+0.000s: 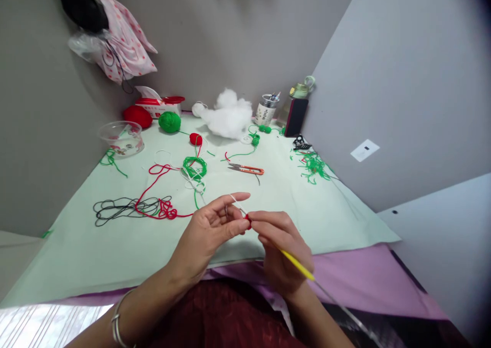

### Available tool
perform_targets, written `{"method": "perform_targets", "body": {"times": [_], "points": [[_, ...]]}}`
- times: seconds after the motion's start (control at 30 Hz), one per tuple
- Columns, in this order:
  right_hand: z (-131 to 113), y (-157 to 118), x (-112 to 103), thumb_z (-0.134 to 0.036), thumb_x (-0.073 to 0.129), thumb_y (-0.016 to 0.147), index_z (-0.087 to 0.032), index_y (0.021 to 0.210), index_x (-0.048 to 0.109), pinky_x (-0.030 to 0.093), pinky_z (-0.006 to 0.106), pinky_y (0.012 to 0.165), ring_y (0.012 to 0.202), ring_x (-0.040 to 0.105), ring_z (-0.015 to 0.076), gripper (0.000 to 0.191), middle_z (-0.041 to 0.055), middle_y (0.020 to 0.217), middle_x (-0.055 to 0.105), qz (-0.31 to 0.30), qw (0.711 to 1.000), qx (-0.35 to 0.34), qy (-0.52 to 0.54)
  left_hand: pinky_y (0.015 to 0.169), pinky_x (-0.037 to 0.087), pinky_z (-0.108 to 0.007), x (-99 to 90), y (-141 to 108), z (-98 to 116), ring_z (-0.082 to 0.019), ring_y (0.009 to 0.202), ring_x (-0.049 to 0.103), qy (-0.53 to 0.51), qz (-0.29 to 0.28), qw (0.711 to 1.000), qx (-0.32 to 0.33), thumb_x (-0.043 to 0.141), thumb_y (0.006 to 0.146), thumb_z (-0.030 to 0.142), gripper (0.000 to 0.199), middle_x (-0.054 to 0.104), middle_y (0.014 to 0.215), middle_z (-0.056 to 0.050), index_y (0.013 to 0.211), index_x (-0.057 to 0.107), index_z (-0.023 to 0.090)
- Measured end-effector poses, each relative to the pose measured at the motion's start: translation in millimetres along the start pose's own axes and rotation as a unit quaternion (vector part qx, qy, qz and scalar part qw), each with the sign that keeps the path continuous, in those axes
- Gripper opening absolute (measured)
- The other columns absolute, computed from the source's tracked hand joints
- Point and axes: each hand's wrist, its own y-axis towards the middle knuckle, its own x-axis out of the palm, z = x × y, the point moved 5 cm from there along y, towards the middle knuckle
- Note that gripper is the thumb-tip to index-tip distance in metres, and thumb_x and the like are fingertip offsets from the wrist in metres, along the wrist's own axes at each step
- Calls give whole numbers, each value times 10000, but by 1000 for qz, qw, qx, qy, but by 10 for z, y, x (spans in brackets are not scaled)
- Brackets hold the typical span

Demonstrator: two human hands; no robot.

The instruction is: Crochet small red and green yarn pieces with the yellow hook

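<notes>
My left hand [209, 230] pinches a small red crochet piece [248, 222] between thumb and fingers, its index finger stretched out above. White yarn [238, 203] runs from that index finger down to the piece. In my right hand [284, 238] is a crochet hook with a yellow handle [297, 264]; its tip meets the red piece, mostly hidden by fingers. Both hands are together above the table's front edge. Red yarn [153, 216] trails over the table toward my left hand. Beyond the hands lie orange-handled thread snips [251, 170].
A green yarn coil [194, 169] and dark cord [115, 211] lie at left. Behind are a plastic tub [121, 139], a green yarn ball [169, 122], white stuffing [226, 115], a pen holder [265, 111] and a phone [296, 117]. Green scraps [315, 167] lie right, beside a wall.
</notes>
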Motion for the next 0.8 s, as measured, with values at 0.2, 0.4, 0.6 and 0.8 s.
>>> {"method": "perform_targets", "body": {"times": [0.2, 0.4, 0.6, 0.8], "points": [[183, 54, -19, -287, 594, 1067, -279, 1048, 776, 615, 355, 719, 833, 725, 195, 183, 49, 964, 807, 28, 969, 139, 202, 790, 485, -273, -13, 30, 19, -112, 733, 619, 11, -57, 998, -11, 885, 843, 293, 314, 676, 838, 24, 1153, 843, 293], [211, 77, -45, -291, 557, 1086, -258, 1029, 753, 599, 327, 711, 777, 708, 166, 207, 36, 951, 793, -10, 960, 156, 231, 776, 490, -274, -66, 23, 141, -147, 795, 615, 113, -35, 992, 49, 820, 904, 308, 230, 692, 818, 9, 1132, 854, 303], [21, 98, -88, -158, 528, 1076, -250, 1133, 745, 604, 351, 845, 986, 740, 190, 242, 49, 1027, 800, -45, 995, 54, 73, 759, 521, -272, -14, -53, 217, -151, 778, 627, 157, 38, 981, 102, 813, 900, 286, 176, 705, 848, 6, 1072, 849, 278], [-15, 49, -44, -125, 544, 1051, -276, 1235, 725, 634, 358, 813, 991, 752, 202, 300, 65, 1096, 790, -25, 999, 3, 26, 847, 550, -304, 24, -49, 195, -177, 850, 663, 146, 54, 981, 118, 889, 803, 252, 316, 687, 842, 3, 1112, 821, 244]]}}
